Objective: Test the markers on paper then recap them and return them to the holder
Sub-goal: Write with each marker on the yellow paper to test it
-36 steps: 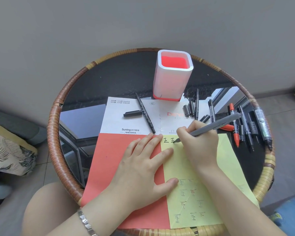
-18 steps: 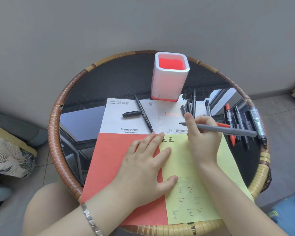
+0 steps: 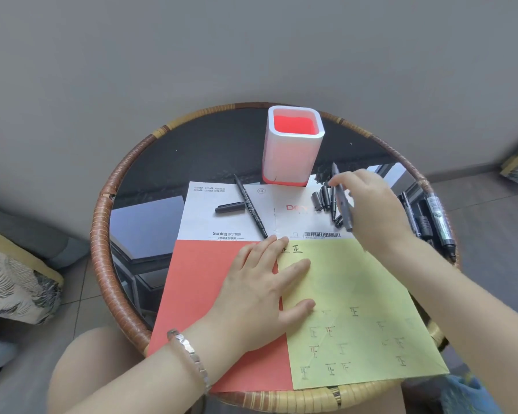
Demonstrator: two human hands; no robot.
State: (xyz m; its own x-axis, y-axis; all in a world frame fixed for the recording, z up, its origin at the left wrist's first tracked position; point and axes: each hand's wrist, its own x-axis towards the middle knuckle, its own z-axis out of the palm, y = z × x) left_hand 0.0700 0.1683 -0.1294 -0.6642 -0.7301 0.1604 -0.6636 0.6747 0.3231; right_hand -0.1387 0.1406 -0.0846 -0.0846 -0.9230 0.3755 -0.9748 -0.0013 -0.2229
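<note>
Recapping seems our step: our right hand (image 3: pixel 371 210) curls its fingers round the grey marker (image 3: pixel 345 212) above the loose caps (image 3: pixel 325 197) just beside the holder (image 3: pixel 293 156), our left hand (image 3: pixel 260 288) lies flat, fingers straight, on the yellow paper (image 3: pixel 356 294), so next we must pick the fitting one.

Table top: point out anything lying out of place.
The holder stands empty while markers lie scattered at the right rim; one black marker lies uncapped on the white sheet, its cap beside it.
</note>
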